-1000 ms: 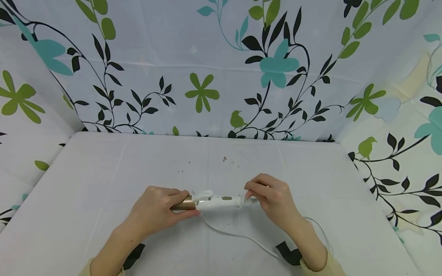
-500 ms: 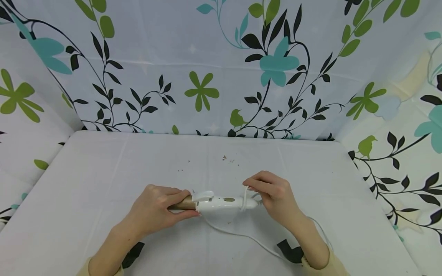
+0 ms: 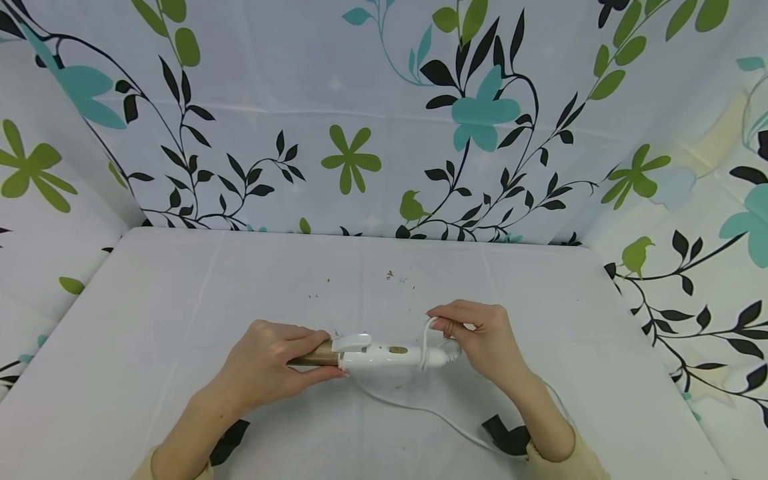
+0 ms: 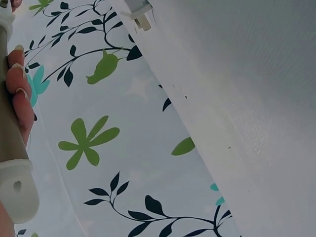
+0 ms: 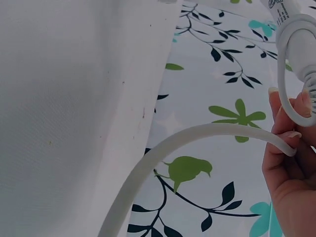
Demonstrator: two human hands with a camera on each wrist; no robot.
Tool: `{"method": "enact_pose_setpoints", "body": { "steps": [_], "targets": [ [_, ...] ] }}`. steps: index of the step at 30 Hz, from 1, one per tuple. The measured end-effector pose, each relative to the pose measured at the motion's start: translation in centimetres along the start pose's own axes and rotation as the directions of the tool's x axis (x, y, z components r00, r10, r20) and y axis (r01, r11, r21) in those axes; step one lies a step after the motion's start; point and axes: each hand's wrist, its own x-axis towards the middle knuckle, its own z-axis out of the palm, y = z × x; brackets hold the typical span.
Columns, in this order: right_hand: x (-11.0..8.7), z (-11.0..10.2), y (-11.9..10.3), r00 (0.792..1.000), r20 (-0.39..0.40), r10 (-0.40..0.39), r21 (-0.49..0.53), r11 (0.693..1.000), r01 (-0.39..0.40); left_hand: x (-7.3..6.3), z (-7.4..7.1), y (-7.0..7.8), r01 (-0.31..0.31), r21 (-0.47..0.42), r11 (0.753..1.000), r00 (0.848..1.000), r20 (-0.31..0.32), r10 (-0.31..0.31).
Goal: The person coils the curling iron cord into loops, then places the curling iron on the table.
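Note:
A curling iron point(image 3: 378, 355) with a white handle and gold barrel lies crosswise between the hands in the head view. My left hand point(image 3: 270, 357) grips its barrel, thumb on the near side and fingers over the far side. In the left wrist view the barrel point(image 4: 11, 118) ends in a white tip point(image 4: 19, 192). My right hand point(image 3: 480, 337) pinches the white cord point(image 3: 425, 343), which loops round the handle's right end. The right wrist view shows this loop point(image 5: 282, 74) beside the ribbed cord sleeve point(image 5: 311, 86), with my right fingers point(image 5: 279, 158) around the cord.
More cord point(image 3: 414, 408) runs from under the iron toward the lower right. A plug point(image 4: 143, 20) shows at the top of the left wrist view. Black patches point(image 3: 506, 437) lie near both forearms. Small specks point(image 3: 390, 275) dot the white table point(image 3: 240, 280); patterned cloth point(image 3: 360, 100) hangs behind.
My right hand has shifted slightly right, and the cord loop now stands up round the handle's end. The ribbed sleeve shows more clearly. My left hand keeps its grip.

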Motion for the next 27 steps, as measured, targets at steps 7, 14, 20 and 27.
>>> {"method": "enact_pose_setpoints", "body": {
  "steps": [7, 14, 20, 27],
  "targets": [
    [-0.16, -0.25, 0.18, 0.991, 0.038, 0.127, 0.051, 0.990, -0.129, 0.14, -0.34, 0.10, 0.009, -0.007, 1.000, 1.000, 0.004, -0.008],
    [-0.20, -0.29, 0.23, 0.991, 0.046, 0.129, 0.060, 0.989, -0.132, 0.24, -0.21, 0.33, 0.011, -0.001, 1.000, 1.000, 0.020, -0.011],
    [-0.22, -0.08, 0.26, 0.997, 0.048, 0.054, 0.077, 0.995, -0.058, 0.27, 0.01, 0.46, -0.004, 0.006, 1.000, 1.000, 0.024, 0.004],
    [-0.24, 0.18, 0.73, 0.986, 0.114, 0.117, 0.062, 0.990, -0.125, 0.20, 0.15, 0.58, -0.010, -0.006, 1.000, 1.000, 0.020, 0.010]
  ]
}}
